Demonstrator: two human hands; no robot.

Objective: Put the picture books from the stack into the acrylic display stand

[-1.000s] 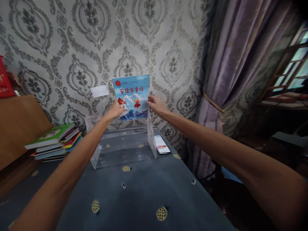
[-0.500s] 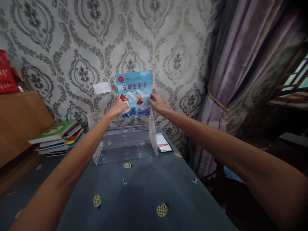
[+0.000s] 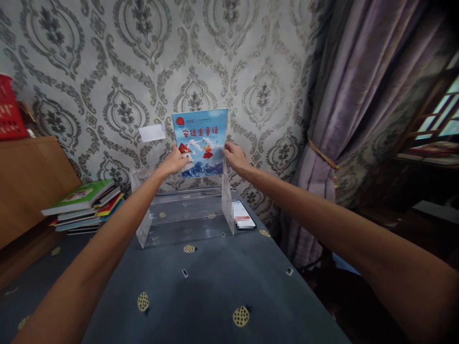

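Observation:
A blue picture book (image 3: 200, 138) with red title characters is held upright, its cover toward me, at the back of a clear acrylic rack (image 3: 228, 205). My left hand (image 3: 176, 161) grips the book's left edge, thumb on the cover. On the opposite edge, my right hand (image 3: 234, 155) is closed on the book, its fingers partly hidden behind it. Whether the book's lower edge touches the rack, I cannot tell. The rack is stepped, with transparent side panels, and stands on a dark cloth printed with pineapples (image 3: 211, 286).
A pile of books (image 3: 84, 205) lies left of the rack, beside a wooden cabinet (image 3: 36, 181) with a red basket (image 3: 10, 112) on top. A phone (image 3: 244, 215) lies just right of the rack. Patterned wallpaper is behind, and a purple curtain (image 3: 319, 162) hangs at the right.
Almost nothing differs. The book and both hands sit very slightly lower in the picture, while the view itself has shifted a little; both hands keep hold of the book.

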